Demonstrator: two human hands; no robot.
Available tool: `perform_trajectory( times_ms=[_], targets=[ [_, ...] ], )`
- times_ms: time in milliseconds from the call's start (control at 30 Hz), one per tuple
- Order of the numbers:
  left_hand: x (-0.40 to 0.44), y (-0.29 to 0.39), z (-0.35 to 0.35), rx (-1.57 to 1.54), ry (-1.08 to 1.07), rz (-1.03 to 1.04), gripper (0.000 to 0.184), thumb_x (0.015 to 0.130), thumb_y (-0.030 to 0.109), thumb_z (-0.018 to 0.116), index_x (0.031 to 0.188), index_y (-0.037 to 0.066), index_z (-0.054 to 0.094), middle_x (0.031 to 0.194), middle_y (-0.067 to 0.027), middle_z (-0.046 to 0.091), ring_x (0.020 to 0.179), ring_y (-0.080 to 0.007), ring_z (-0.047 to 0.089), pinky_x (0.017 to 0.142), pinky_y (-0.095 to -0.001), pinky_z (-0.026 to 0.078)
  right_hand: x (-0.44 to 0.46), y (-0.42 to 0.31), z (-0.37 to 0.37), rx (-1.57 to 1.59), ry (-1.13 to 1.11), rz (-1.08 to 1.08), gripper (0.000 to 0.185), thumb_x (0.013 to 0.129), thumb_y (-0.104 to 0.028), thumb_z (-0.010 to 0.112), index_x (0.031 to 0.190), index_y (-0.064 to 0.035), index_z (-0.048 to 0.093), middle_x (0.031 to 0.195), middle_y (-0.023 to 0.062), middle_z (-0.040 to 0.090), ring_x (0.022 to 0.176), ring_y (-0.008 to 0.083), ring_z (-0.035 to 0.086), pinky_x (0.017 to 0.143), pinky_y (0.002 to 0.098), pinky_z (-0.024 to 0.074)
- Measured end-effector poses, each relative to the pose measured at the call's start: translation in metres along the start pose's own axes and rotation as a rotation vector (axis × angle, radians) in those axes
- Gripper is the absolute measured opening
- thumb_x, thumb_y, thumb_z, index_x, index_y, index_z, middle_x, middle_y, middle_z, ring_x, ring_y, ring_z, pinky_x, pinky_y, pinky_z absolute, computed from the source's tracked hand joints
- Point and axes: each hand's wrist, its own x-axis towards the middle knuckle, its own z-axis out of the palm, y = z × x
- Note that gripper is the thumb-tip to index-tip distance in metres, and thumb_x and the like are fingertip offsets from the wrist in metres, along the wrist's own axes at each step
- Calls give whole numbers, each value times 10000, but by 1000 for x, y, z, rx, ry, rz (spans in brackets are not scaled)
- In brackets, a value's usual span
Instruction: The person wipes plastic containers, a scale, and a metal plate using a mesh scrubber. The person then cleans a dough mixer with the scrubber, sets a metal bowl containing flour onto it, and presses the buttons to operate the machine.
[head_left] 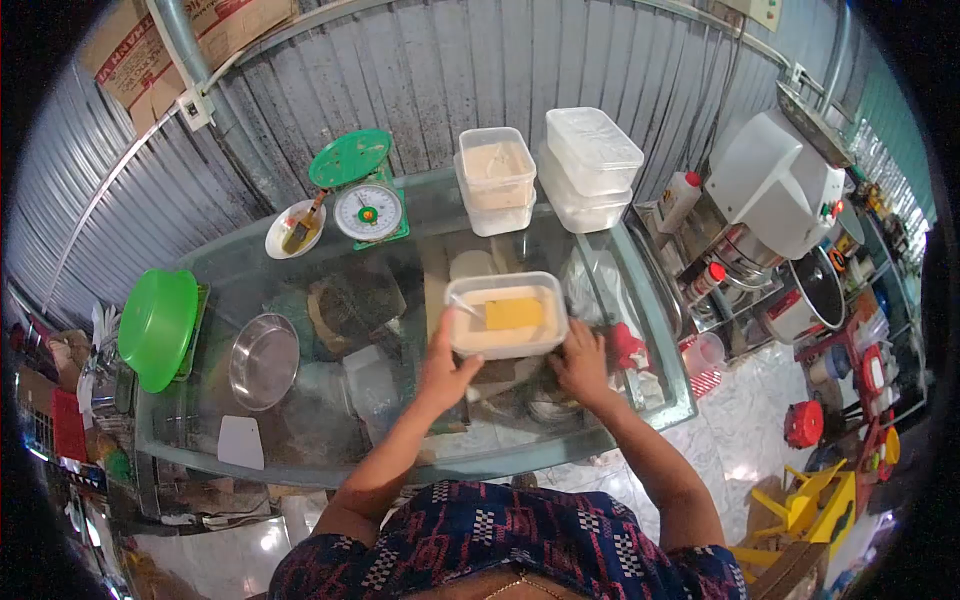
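A clear plastic container (508, 346) is in front of me over the glass tabletop, with a pale, cream-coloured filling in it. A flat yellow piece (514, 314) and what looks like a spoon or scoop handle (466, 303) lie on that filling. My left hand (446, 368) grips the container's left side, thumb at the near corner and fingers along the wall. At the right near corner is my right hand (583, 362), its fingers apart and beside the wall; whether they touch it I cannot tell.
Stacked tubs (497, 180) and lidded tubs (592, 165) stand at the back. Left of them are a dial scale (368, 212) and a bowl with a brush (290, 240). A metal bowl (264, 362), white scraper (240, 442) and green basin (160, 330) sit left. A mixer (765, 180) stands right.
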Motion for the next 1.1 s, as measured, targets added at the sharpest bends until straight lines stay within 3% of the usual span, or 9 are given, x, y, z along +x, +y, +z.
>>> perform_trajectory(
  times_ms=[300,467,500,600,667,800,933,1033,1100],
  targets=[
    [8,-103,-91,-180,396,-164,690,728,12,644,1354,50,357,1356,-157,402,1247,-291,385,1064,-384,272,54,-106,55,18,-85,-411,637,841,-417,545,1352,-80,368,1373,187,382,1296,331,335,1050,546,236],
    [16,-129,-137,192,486,-266,695,731,7,628,1365,88,355,1377,-189,366,1257,-350,359,1062,-392,271,72,-72,26,109,-178,-609,521,835,-398,565,1288,-160,471,1369,136,404,1267,315,377,1042,548,235],
    [13,-121,-136,191,487,-272,695,731,7,628,1365,88,355,1377,-189,366,1257,-350,359,1062,-392,271,82,-50,30,107,-63,-526,472,798,-351,617,1219,-155,528,1288,126,481,1215,311,431,978,517,319],
    [13,-67,-122,385,592,-291,703,748,54,648,1379,96,339,1388,-207,349,1268,-380,336,1067,-416,261,98,28,6,50,124,-217,493,789,-347,636,1217,-125,538,1291,133,483,1211,309,436,962,517,318],
    [14,-27,-101,433,676,-30,720,766,94,659,1397,105,313,1413,-192,327,1296,-376,305,1061,-432,268,93,73,-16,-63,180,-48,512,802,-356,627,1250,-135,512,1290,125,479,1215,302,427,1004,530,292],
    [52,14,-61,248,389,182,597,791,117,673,1327,60,417,1341,-194,425,1208,-340,432,979,-407,375,52,115,-43,-174,203,96,507,841,-371,577,1281,-142,474,1341,127,435,1269,302,369,1020,572,259],
    [132,34,-20,-517,151,-280,541,834,260,641,1299,60,453,1235,-121,523,1020,-232,559,750,-335,504,16,105,-50,-234,203,158,506,852,-375,558,1291,-143,462,1359,132,423,1270,308,369,1016,579,260],
    [193,34,3,-738,165,-411,553,816,363,634,1271,91,475,1207,-113,529,944,-261,584,705,-370,520,12,103,-49,-251,226,156,517,852,-382,553,1294,-133,456,1350,136,431,1266,310,373,1015,581,258],
    [229,34,12,-693,116,-547,706,784,488,626,1349,142,381,1293,-175,446,937,-378,572,690,-433,529,13,100,-53,-250,223,161,523,853,-386,549,1294,-122,456,1351,137,431,1267,309,373,1015,583,255]
  ],
)
